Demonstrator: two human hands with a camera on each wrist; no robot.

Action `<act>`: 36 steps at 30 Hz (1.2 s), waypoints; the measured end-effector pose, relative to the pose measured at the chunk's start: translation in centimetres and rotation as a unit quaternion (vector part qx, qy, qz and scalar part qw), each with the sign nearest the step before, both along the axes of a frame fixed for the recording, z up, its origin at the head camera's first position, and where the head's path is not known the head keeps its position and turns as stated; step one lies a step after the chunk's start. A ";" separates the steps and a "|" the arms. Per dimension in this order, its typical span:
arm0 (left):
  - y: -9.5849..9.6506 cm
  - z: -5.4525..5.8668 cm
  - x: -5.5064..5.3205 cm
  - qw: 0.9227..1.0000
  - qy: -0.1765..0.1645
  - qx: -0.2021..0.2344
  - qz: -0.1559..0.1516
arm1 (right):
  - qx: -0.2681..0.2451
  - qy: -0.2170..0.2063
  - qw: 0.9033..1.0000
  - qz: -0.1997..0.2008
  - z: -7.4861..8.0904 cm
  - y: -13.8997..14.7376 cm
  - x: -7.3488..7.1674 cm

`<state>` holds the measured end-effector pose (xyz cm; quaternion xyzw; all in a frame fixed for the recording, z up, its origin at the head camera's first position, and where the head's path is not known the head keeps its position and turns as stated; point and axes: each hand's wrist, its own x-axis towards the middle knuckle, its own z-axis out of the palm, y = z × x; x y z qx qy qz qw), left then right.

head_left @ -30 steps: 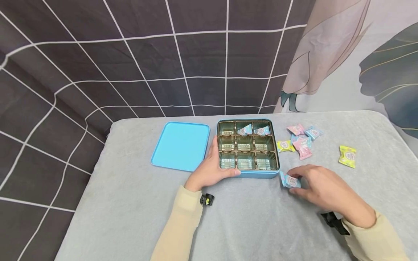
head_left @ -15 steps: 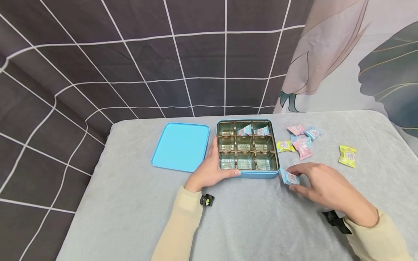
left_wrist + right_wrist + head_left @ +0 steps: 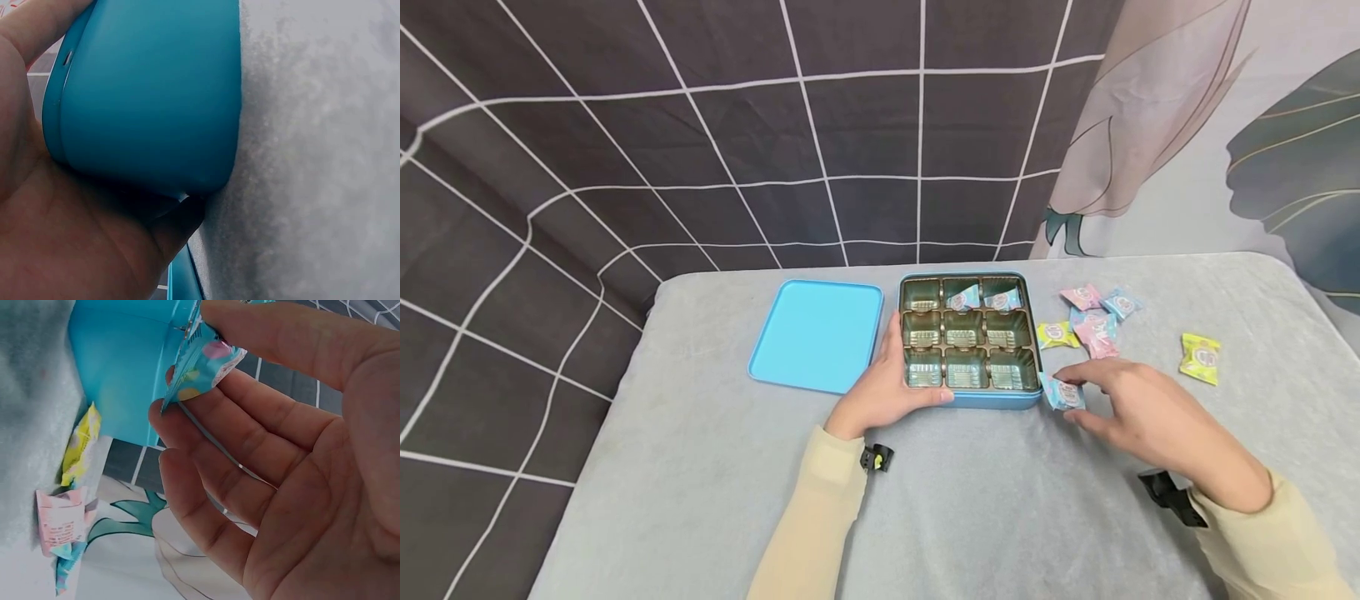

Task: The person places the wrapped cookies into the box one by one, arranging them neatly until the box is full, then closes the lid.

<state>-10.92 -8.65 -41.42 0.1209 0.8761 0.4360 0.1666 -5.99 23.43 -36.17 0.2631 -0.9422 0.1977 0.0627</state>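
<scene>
A blue tin box [image 3: 992, 401] with a gold-brown divided insert [image 3: 942, 330] sits uncovered on the bed-like surface. My left hand [image 3: 877, 392] grips its front left corner, thumb along the front and fingers on the left side. That corner fills much of the left wrist view, where the box [image 3: 150, 94] hides some fingers. My right hand [image 3: 1138, 412] pinches a blue wrapped candy [image 3: 1063, 393] between thumb and fingers, beside the box's front right corner. The candy [image 3: 203, 369] also shows in the right wrist view. Two blue candies [image 3: 964, 298] lie in the back row's middle and right compartments.
Left of the box lies a flat blue lid [image 3: 816, 335]. Right of it is a pile of pink, blue and yellow candies [image 3: 1096, 333], with a lone yellow candy [image 3: 1200, 358] farther right. A dark gridded curtain [image 3: 850, 133] hangs behind.
My right hand has lifted slightly and moved a little toward the box's front right corner with the blue candy. The left hand and box have stayed in place.
</scene>
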 end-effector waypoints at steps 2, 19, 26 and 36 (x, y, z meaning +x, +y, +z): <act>0.0 0.0 0.0 1.000 -0.001 0.001 0.000 | 0.000 0.000 1.000 -0.001 0.2 -0.1 -0.1; -0.1 0.1 0.0 1.000 -0.004 -0.009 0.003 | -0.019 0.012 1.000 -0.018 0.8 -1.5 -1.3; 0.0 0.2 0.0 1.000 -0.006 -0.008 0.002 | -0.032 0.029 0.999 -0.016 1.0 -2.0 -1.8; 0.0 0.1 0.0 1.000 -0.005 -0.012 0.004 | -0.045 0.039 0.998 -0.012 1.3 -2.6 -2.6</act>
